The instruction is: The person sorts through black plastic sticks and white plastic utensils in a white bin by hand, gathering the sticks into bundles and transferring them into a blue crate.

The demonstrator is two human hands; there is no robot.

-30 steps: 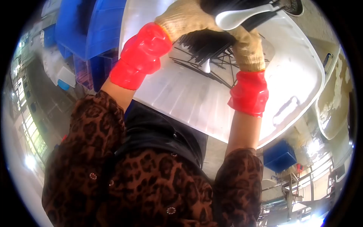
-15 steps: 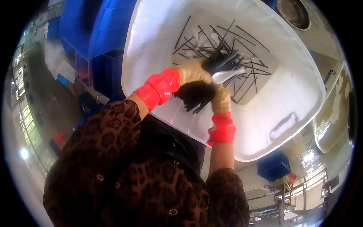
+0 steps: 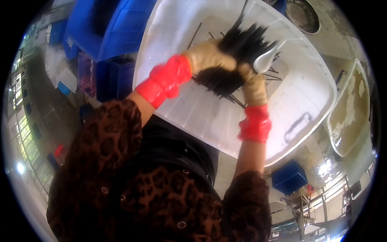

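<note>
Both hands wear tan gloves with red cuffs and are raised over a large white tub. My left hand is closed around a thick bundle of black chopsticks, whose ends stick out above and below the fist. Close against it, my right hand has its fingers closed on a white spoon, with the handle pointing up and right. Its fingertips meet the bundle, partly blurred. More chopsticks lie scattered on the tub's floor, mostly hidden behind the bundle.
Blue crates stand left of the tub, with a darker blue bin below them. To the right is a second pale basin with liquid. A round metal-rimmed container sits at the top right, a blue box at lower right.
Both hands have risen and shifted right with the chopsticks. The bundle now appears larger and fanned out, and the spoon has tilted more upright.
</note>
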